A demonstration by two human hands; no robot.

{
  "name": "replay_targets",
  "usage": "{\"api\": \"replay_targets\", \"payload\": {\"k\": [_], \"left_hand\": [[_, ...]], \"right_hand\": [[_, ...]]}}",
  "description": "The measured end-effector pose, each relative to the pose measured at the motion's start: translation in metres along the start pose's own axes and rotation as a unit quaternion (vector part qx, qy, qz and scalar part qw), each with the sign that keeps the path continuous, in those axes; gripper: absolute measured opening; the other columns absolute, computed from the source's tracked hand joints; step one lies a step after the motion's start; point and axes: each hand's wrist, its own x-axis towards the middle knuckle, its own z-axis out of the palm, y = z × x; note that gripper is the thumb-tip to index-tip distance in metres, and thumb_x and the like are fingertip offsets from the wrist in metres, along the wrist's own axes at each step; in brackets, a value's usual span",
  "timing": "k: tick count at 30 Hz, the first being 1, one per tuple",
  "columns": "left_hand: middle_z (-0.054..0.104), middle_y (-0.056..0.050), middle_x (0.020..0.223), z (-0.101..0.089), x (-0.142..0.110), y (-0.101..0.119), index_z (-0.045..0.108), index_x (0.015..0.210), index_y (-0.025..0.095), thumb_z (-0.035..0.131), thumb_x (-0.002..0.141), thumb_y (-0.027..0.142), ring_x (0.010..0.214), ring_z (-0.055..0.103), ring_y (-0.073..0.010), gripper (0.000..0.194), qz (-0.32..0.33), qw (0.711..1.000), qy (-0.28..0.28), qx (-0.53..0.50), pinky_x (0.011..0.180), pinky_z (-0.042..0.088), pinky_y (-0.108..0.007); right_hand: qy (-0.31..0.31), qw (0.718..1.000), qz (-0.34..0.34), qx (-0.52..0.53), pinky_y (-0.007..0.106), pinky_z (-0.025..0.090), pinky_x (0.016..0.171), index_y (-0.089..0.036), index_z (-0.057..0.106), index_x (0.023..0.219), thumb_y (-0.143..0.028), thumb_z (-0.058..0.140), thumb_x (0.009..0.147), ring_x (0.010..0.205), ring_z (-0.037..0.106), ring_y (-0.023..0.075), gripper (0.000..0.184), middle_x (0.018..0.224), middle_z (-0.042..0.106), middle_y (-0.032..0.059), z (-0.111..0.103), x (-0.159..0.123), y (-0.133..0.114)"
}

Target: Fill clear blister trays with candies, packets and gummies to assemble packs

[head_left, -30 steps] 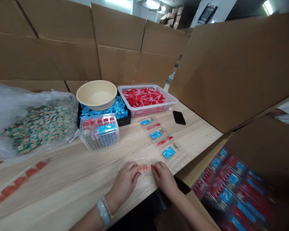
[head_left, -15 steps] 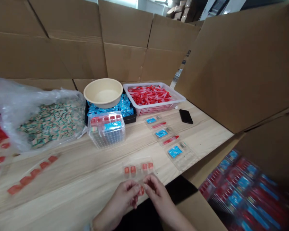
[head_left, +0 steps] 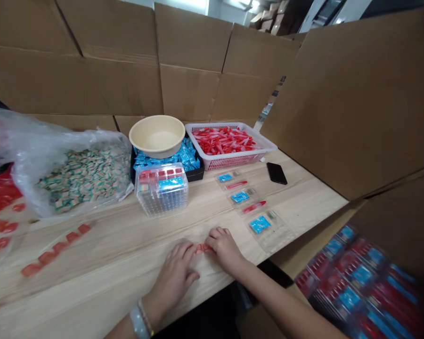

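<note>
A row of small red see-through cubes [head_left: 202, 248] lies at the table's front, in a clear plastic tray that is mostly covered by my hands. My left hand [head_left: 176, 270] reaches the row from the left, fingers stretched forward and thumb apart, its fingertips at the left end. Over the right end, my right hand [head_left: 224, 247] has its fingers bent down on a cube; its fingertips are partly hidden. Beyond it, clear trays [head_left: 275, 233] hold blue packets [head_left: 260, 224] and red pen-like sticks [head_left: 254, 207].
A stack of clear trays [head_left: 162, 197] stands ahead, before a black box with blue packets and a cream basin [head_left: 157, 134]. Red sticks fill a white basket [head_left: 212, 162]. A bag [head_left: 92, 179] of small pieces and a red strip [head_left: 54, 252] lie left; a phone [head_left: 277, 173] lies right.
Both hands have moved forward from the table's front edge onto the row of cubes. The red piece held between them now cannot be told from the row. My left fingers have straightened.
</note>
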Motion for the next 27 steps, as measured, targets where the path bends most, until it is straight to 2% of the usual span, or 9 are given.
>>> {"api": "replay_targets", "payload": {"k": [3,7,9,11,15,18,22,24,27], "left_hand": [[0.043,-0.008,0.125,0.008,-0.01,-0.004,0.039,0.121,0.023,0.056,0.072,0.018,0.115,0.038,-0.025,0.053,0.009,0.998,0.015,0.057,0.094,0.035,-0.046],[0.042,-0.01,0.127,0.017,-0.027,0.002,0.038,0.121,0.022,0.054,0.074,0.02,0.116,0.037,-0.0268,0.05,0.077,0.99,0.026,0.114,0.092,0.038,-0.044],[0.05,-0.008,0.117,0.021,-0.032,0.01,0.047,0.11,0.022,0.054,0.074,0.017,0.108,0.045,-0.0256,0.037,0.089,0.988,-0.002,0.123,0.088,0.04,-0.042],[0.057,-0.005,0.099,0.025,-0.034,0.016,0.054,0.093,0.021,0.052,0.075,0.014,0.093,0.051,-0.0226,0.019,0.065,0.989,-0.024,0.13,0.083,0.043,-0.04],[0.057,-0.003,0.081,0.025,-0.037,0.022,0.055,0.076,0.019,0.043,0.079,0.009,0.078,0.052,-0.0192,0.016,0.039,0.988,-0.03,0.145,0.075,0.043,-0.038],[0.057,-0.004,0.089,0.018,-0.039,0.023,0.055,0.08,0.019,0.046,0.078,0.011,0.084,0.051,-0.0206,0.013,0.068,0.988,-0.032,0.136,0.077,0.042,-0.039],[0.051,-0.008,0.114,0.001,-0.014,0.027,0.052,0.104,0.02,0.049,0.078,0.018,0.105,0.044,-0.0243,0.026,0.122,0.987,-0.001,0.104,0.088,0.036,-0.043],[0.054,-0.009,0.109,-0.006,0.01,0.028,0.053,0.105,0.02,0.044,0.081,0.019,0.101,0.047,-0.0221,0.026,0.086,0.992,0.014,0.092,0.086,0.038,-0.04],[0.058,-0.007,0.088,-0.009,0.043,0.026,0.061,0.085,0.017,0.043,0.08,0.019,0.085,0.053,-0.0191,0.019,0.019,0.996,-0.015,0.085,0.077,0.04,-0.034]], "right_hand": [[-0.022,0.999,-0.008,0.025,0.031,0.033,0.073,-0.018,0.061,0.077,-0.023,0.059,0.074,0.083,0.046,0.0177,0.006,0.081,0.056,0.0033,-0.002,0.001,0.003],[0.027,0.992,-0.009,0.123,0.031,0.035,0.079,-0.021,0.058,0.1,-0.022,0.061,0.072,0.09,0.047,0.0175,0.029,0.096,0.056,0.0046,-0.002,-0.01,0.006],[0.048,0.988,-0.02,0.146,0.032,0.036,0.081,-0.021,0.058,0.1,-0.017,0.055,0.076,0.09,0.048,0.017,0.025,0.093,0.058,0.0045,0.003,-0.013,0.006],[0.04,0.983,-0.032,0.175,0.033,0.037,0.082,-0.022,0.061,0.096,-0.015,0.053,0.076,0.089,0.049,0.0171,0.022,0.087,0.059,0.0036,0.007,-0.014,0.007],[0.028,0.943,0.042,0.329,0.032,0.043,0.081,-0.022,0.051,0.114,-0.023,0.055,0.075,0.09,0.053,0.0157,0.039,0.097,0.058,0.0045,-0.003,-0.016,0.02],[0.052,0.922,0.1,0.371,0.034,0.043,0.084,-0.022,0.05,0.114,-0.027,0.05,0.079,0.097,0.052,0.0165,0.036,0.104,0.056,0.0063,-0.019,-0.034,0.03],[0.077,0.94,0.105,0.314,0.036,0.04,0.088,-0.021,0.057,0.106,-0.027,0.05,0.079,0.099,0.051,0.0184,0.028,0.103,0.056,0.0082,-0.021,-0.074,0.031],[0.106,0.944,0.118,0.288,0.036,0.042,0.087,-0.02,0.057,0.106,-0.025,0.048,0.08,0.098,0.052,0.0188,0.028,0.103,0.055,0.0088,-0.014,-0.09,0.026],[0.149,0.947,0.121,0.257,0.036,0.044,0.084,-0.021,0.057,0.105,-0.023,0.047,0.079,0.096,0.052,0.0197,0.028,0.102,0.055,0.0092,-0.006,-0.098,0.017]]}}
